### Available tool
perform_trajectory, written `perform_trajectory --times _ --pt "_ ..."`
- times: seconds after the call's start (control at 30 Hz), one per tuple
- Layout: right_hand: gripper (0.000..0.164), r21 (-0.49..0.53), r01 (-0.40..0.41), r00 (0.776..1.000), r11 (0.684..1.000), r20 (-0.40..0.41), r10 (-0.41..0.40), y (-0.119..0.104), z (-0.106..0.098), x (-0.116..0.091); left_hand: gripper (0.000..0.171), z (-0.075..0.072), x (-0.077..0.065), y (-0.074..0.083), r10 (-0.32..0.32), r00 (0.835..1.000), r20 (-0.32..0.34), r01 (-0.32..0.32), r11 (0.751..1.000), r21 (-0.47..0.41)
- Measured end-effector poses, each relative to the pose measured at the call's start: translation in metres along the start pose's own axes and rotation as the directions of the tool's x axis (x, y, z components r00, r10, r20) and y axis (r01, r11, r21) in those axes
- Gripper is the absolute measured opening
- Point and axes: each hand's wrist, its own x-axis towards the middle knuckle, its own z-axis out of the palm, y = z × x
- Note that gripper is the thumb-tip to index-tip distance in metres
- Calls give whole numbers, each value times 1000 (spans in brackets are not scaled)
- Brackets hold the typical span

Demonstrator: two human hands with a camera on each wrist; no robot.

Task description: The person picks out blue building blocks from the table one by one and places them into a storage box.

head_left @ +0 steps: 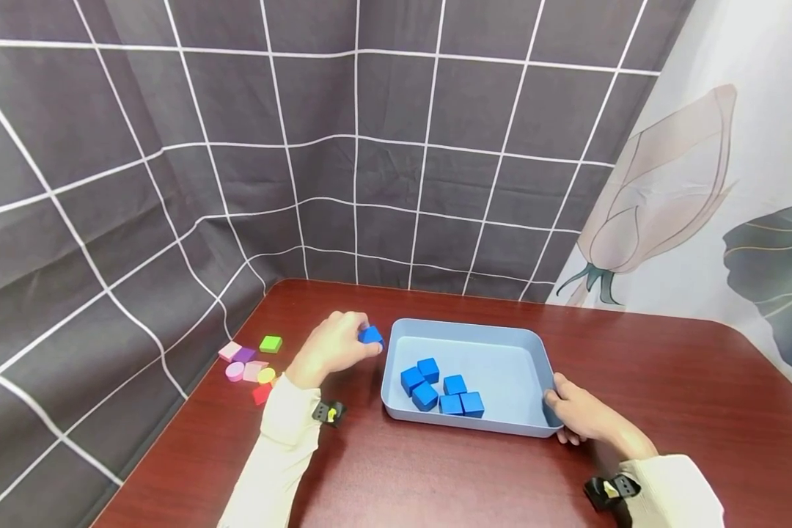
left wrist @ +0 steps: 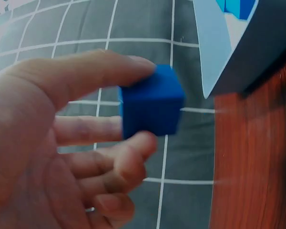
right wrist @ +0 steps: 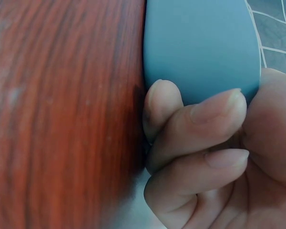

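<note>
My left hand point(head_left: 330, 347) pinches a blue cube point(head_left: 371, 335) just outside the left wall of a light blue tray point(head_left: 508, 367). In the left wrist view the thumb and fingertips press on opposite sides of this cube point(left wrist: 155, 109), and the table lies off to the right. Several more blue cubes point(head_left: 425, 396) rest on the tray's floor, grouped in its left half. At the near right corner, my right hand point(head_left: 584, 412) grips the tray, thumb over the rim. Curled fingers point(right wrist: 200, 119) lie against the tray's outer wall point(right wrist: 200, 47) in the right wrist view.
Left of my left forearm lie small flat pieces: a green square point(head_left: 270, 344), a purple one point(head_left: 243, 356), a pink disc point(head_left: 235, 372), a yellow disc point(head_left: 267, 375) and a red piece point(head_left: 261, 394). A dark gridded curtain point(head_left: 396, 176) hangs behind the brown table point(head_left: 396, 469).
</note>
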Motion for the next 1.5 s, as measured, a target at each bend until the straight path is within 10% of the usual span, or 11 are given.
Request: perform_trajectory --times 0.3,0.73,1.5 --pt "12 7 5 1000 1000 -3 -5 -2 -4 1 28 9 3 20 113 993 44 -106 985 -139" --pt "12 6 14 1000 1000 -2 -14 -4 -5 1 31 31 9 25 191 981 36 -187 978 -90" --pt "11 28 3 1000 1000 -4 -2 0 0 1 27 48 7 24 145 984 104 -143 989 -29"
